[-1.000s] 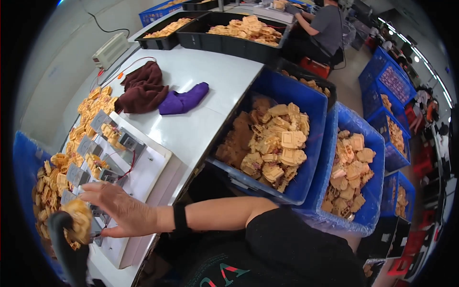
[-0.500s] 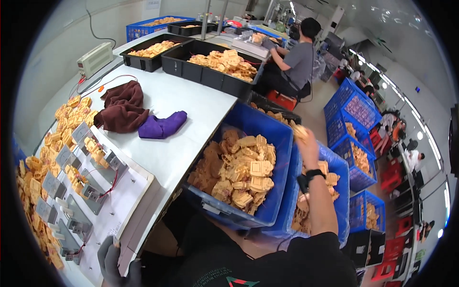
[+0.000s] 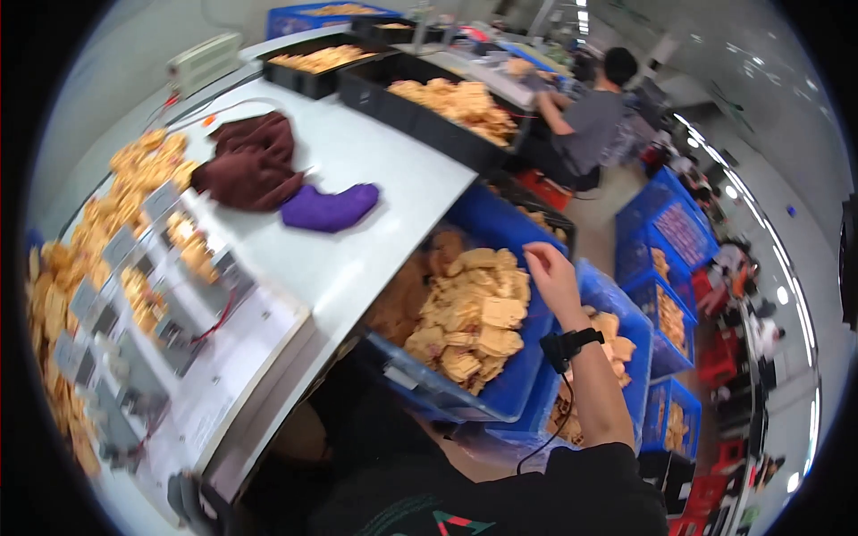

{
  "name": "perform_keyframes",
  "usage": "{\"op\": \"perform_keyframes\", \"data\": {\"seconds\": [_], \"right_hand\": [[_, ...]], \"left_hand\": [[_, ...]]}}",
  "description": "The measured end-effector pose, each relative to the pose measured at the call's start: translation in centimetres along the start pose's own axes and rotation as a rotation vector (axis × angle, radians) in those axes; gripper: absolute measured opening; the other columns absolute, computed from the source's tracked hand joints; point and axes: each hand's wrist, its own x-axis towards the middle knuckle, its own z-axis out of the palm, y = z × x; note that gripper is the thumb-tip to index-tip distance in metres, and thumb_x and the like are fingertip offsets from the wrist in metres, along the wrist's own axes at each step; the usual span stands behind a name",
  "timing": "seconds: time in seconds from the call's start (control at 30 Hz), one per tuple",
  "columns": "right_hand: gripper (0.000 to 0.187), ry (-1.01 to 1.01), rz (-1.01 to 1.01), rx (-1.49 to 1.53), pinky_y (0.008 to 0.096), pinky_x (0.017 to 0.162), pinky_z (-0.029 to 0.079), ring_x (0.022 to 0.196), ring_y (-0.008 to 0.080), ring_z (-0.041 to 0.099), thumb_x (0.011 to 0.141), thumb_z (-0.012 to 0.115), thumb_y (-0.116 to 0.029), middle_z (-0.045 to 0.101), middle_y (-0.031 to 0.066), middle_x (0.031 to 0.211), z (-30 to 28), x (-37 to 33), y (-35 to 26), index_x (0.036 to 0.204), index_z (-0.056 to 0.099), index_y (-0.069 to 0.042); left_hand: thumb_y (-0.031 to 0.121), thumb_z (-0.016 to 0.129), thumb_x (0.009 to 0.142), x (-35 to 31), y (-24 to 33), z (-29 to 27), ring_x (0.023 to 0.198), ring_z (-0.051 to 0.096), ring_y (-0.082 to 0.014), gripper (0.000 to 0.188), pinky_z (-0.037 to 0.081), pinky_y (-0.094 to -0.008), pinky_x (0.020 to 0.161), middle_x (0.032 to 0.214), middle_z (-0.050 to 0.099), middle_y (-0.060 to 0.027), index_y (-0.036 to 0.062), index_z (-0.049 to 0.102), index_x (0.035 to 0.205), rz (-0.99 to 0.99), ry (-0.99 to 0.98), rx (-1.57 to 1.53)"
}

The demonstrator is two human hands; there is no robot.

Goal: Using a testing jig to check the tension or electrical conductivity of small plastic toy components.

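Right hand (image 3: 556, 284) hovers at a blue bin (image 3: 536, 344) of yellow parts (image 3: 478, 326), gloved left hand (image 3: 198, 505) near the tabletop (image 3: 393, 170); neither blurred grip can be told.

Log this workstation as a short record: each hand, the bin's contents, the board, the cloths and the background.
Right hand: bare, fingers bent, nothing visibly held; over the right side of the blue bin in this view
Left hand: dark-gloved, blurred, near the close end of the white board; grip unclear
Bin contents: heaped yellow pieces
Board: four grey fixtures; the far two carry yellow pieces
Cloths: brown cloth and purple cloth on the table
Background: seated person in grey
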Motion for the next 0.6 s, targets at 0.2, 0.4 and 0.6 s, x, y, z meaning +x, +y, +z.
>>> {"op": "perform_keyframes", "data": {"seconds": [0.2,0.4,0.6], "right_hand": [[0.018,-0.709,-0.651,0.3,0.0322,0.069,0.05,0.078,0.0246,0.064,0.083,0.07,-0.006,0.066,0.0101,0.088,9.7,-3.8,-23.7,0.1,0.067,-0.004],[0.027,-0.824,-0.931,0.541,0.0369,0.071,0.051,0.085,0.0284,0.063,0.08,0.071,-0.004,0.063,0.0097,0.094,17.9,-8.9,-31.5,0.106,0.064,-0.005],[0.02,-0.721,-1.076,0.498,0.0377,0.075,0.047,0.083,0.0287,0.059,0.081,0.071,-0.011,0.059,0.0092,0.09,22.4,-11.7,-34.5,0.099,0.064,-0.006]], "left_hand": [[0.018,0.074,0.077,3.5,6.7,2.9,0.113,0.054,-0.0292,0.039,0.03,-0.0484,0.107,0.116,0.06,-0.0077,0.0168,0.063,0.115,0.053,-0.006,0.387],[0.026,0.075,0.077,3.4,6.1,2.3,0.108,0.057,-0.0177,0.038,0.031,-0.0398,0.102,0.114,0.06,0.0027,0.0244,0.063,0.113,0.076,0.052,0.466],[0.026,0.075,0.077,3.1,6.0,2.7,0.106,0.057,-0.0171,0.038,0.03,-0.0391,0.101,0.113,0.06,0.0033,0.0249,0.063,0.112,0.057,0.075,0.438]]}}
